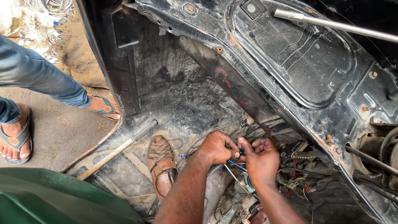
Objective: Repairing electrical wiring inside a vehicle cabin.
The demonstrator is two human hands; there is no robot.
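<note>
While a bystander's sandalled feet [16, 139] stand at the left edge, a brown sandal [161, 164] rests lower centre; beside it the left hand [215, 147] and right hand [260, 159] pinch thin blue wires [237, 164] together, fingertips nearly touching.

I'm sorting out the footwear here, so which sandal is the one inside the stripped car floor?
The brown strappy sandal, just left of the left hand. The two grey ones are outside on the ground, worn by another person.

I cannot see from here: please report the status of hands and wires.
Left hand and right hand both pinching thin blue wires. Wire tangle beside. Brown sandal close left.
</note>
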